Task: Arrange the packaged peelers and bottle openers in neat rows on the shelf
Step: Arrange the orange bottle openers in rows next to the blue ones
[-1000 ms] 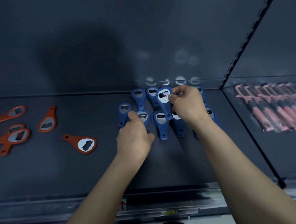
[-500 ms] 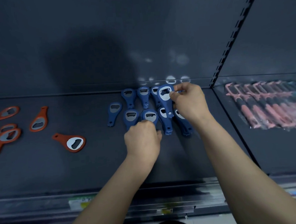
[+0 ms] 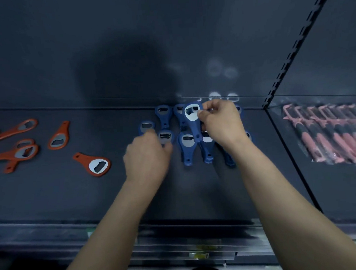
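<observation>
Right grip is pinched on a blue bottle opener near the shelf's back edge; left grip is curled over a second opener, grasp unclear.

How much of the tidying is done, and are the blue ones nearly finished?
Partly done. The pink peelers already lie side by side in the right bay. The blue openers are mostly in two rows; the right hand pinches a spare blue opener above them, and the left hand reaches among the front ones. The orange openers are scattered at all angles, so they are left to do.
</observation>
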Demonstrator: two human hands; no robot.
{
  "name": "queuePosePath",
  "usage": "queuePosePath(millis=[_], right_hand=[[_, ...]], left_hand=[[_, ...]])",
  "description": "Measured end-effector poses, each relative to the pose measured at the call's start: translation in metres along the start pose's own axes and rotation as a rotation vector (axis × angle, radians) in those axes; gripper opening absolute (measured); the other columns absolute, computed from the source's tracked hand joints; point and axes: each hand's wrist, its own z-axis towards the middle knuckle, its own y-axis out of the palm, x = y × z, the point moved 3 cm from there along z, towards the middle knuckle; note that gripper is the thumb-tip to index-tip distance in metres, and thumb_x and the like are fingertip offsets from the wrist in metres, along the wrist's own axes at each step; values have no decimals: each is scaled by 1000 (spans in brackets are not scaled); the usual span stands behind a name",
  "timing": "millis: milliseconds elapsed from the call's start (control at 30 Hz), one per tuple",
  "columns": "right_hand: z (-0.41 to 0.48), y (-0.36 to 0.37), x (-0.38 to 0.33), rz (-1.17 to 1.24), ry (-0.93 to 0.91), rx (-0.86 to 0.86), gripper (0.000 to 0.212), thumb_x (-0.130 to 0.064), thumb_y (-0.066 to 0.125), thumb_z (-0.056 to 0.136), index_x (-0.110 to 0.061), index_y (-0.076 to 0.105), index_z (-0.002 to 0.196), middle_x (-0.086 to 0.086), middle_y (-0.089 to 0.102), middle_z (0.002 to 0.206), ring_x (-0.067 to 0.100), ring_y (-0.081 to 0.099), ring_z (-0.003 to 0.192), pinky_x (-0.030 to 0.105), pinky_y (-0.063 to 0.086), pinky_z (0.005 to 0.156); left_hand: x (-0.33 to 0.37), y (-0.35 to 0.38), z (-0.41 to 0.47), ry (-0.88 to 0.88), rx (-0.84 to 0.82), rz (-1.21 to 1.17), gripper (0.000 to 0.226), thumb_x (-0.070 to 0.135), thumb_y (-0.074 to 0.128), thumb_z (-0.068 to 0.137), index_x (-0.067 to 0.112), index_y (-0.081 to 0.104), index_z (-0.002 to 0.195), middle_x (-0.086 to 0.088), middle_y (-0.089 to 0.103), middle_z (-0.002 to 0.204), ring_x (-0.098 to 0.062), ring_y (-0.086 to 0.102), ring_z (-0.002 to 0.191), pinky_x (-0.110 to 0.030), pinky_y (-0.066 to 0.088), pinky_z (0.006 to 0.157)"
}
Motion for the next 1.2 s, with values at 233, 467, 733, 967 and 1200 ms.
queuePosePath(millis=[233,467,733,967,1200], right_hand=[[-8,50,-19,-139,-43,-63,15,-11,56,87,3,57,89,11,58,74,36,61,76,43,52,73],[-7,86,-34,-291,-28,-119,17,-9,56,87,5,62,96,16,65,85,31,57,73,34,51,68],[-5,137,-44,-422,-29,-201,19,-10,57,87,-15,69,99,10,67,106,29,60,99,37,51,85],[-2,163,-44,-476,-63,-274,25,-9,55,89,-18,71,106,5,69,108,23,60,106,34,47,91],[4,174,-45,-558,-43,-362,25,-16,52,92,-31,71,101,-2,68,110,22,53,114,39,37,101]], left_hand=[[-45,7,42,-86,-98,34,40,34,61,87,1,53,107,-19,52,112,-38,52,102,-42,41,76],[-78,-8,73,73,-140,112,16,13,60,87,3,63,100,-17,56,106,-36,53,100,-39,42,76],[-119,-23,109,260,-200,-25,34,-10,56,79,12,72,100,-12,60,101,-32,57,97,-35,43,83],[-128,-23,114,313,-202,-226,39,-14,52,79,11,66,106,-5,60,105,-22,57,98,-32,45,87],[-129,-32,107,327,-202,-281,32,-9,51,82,11,61,106,1,54,100,-12,51,89,-21,39,79]])
